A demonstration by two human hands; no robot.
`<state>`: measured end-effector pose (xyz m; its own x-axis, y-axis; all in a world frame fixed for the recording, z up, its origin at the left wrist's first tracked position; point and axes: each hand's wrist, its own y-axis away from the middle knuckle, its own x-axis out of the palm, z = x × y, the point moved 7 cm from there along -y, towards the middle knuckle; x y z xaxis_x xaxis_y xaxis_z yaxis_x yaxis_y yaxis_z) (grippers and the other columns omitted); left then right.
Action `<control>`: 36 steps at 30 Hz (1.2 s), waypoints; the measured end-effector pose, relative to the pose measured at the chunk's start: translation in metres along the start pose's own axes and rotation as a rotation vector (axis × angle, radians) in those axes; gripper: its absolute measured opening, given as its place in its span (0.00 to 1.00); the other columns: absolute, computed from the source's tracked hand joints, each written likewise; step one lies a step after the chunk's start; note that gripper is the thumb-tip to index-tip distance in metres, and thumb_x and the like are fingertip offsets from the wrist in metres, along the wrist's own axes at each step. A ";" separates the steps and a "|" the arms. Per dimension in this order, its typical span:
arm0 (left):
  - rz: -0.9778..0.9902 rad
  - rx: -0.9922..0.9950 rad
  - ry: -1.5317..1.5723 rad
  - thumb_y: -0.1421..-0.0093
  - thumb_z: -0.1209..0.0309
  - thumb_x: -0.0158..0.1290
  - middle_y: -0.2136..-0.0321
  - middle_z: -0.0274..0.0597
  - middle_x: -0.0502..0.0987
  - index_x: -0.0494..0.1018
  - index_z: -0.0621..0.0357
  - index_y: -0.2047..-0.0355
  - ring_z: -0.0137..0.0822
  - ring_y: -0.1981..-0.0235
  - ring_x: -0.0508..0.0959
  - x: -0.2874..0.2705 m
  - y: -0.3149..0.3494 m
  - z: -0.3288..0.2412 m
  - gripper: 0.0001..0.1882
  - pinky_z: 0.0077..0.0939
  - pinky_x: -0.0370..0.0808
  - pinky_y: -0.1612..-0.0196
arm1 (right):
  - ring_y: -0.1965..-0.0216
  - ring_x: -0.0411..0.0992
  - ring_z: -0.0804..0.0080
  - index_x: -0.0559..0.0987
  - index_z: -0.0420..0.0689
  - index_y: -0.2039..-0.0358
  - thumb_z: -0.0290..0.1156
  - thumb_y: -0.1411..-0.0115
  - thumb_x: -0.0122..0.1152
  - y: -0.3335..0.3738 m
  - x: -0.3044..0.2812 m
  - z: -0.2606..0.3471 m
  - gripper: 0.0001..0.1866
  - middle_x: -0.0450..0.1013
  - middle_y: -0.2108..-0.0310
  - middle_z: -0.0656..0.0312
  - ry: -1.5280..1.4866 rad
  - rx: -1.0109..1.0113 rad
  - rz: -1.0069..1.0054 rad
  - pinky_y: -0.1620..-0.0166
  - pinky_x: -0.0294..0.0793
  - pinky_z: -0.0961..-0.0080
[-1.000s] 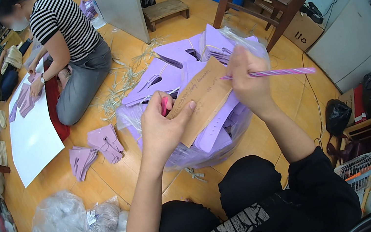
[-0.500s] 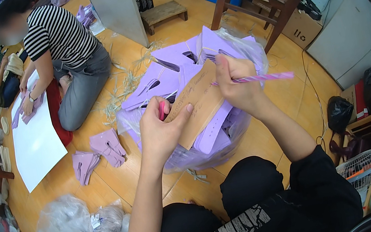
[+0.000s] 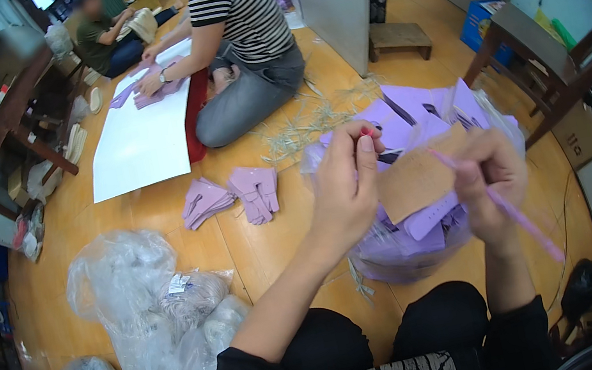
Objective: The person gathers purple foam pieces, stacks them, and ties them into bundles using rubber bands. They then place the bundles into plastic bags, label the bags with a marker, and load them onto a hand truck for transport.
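Note:
My right hand (image 3: 497, 177), a little blurred, is closed around a slim pink pen (image 3: 517, 216), its tip end pointing up and left over a brown cardboard piece (image 3: 421, 175). The cardboard lies on a heap of flat purple cut pieces (image 3: 429, 223) in a clear plastic bag. My left hand (image 3: 351, 183) is raised beside the cardboard's left edge, apart from it. Its thumb and fingers pinch a small pink-red thing (image 3: 370, 132), mostly hidden, possibly the pen's cap.
Two small purple stacks (image 3: 256, 192) lie on the tiled floor left of the bag. Clear plastic bags (image 3: 133, 293) lie nearer. A person in a striped shirt (image 3: 246, 15) handles purple pieces on a white board (image 3: 143, 148). Another person (image 3: 100, 37) sits behind. A wooden chair (image 3: 533, 48) stands right.
My left hand has let go of the cardboard and lifted to its left. The right hand has drawn the pen back from the cardboard's surface. The view has turned left.

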<state>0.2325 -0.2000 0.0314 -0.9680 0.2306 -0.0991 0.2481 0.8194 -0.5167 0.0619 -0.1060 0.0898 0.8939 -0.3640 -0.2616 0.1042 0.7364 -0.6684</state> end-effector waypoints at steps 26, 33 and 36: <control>0.343 0.424 -0.175 0.40 0.72 0.64 0.61 0.46 0.81 0.80 0.60 0.55 0.45 0.58 0.80 0.009 0.030 -0.085 0.13 0.36 0.77 0.55 | 0.69 0.71 0.76 0.73 0.36 0.53 0.38 0.25 0.39 0.011 0.006 0.011 0.19 0.71 0.58 0.54 -0.123 0.087 0.238 0.65 0.71 0.79; 0.311 0.294 -0.471 0.46 0.56 0.67 0.39 0.53 0.67 0.64 0.55 0.33 0.56 0.38 0.67 0.051 0.037 -0.050 0.42 0.50 0.66 0.37 | 0.58 0.75 0.65 0.76 0.35 0.53 0.28 0.33 0.54 0.008 -0.076 -0.011 0.13 0.76 0.59 0.57 0.181 0.317 0.070 0.55 0.74 0.68; 0.373 0.229 -0.561 0.48 0.54 0.69 0.37 0.54 0.65 0.57 0.54 0.29 0.58 0.37 0.65 0.069 0.040 -0.034 0.51 0.52 0.65 0.37 | 0.58 0.75 0.61 0.78 0.37 0.54 0.29 0.36 0.60 0.019 -0.073 -0.013 0.12 0.75 0.60 0.55 0.645 0.238 0.122 0.57 0.75 0.67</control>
<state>0.1770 -0.1333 0.0329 -0.7090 0.1187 -0.6952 0.6121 0.5932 -0.5229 -0.0072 -0.0733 0.0872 0.4758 -0.4821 -0.7356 0.1781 0.8719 -0.4562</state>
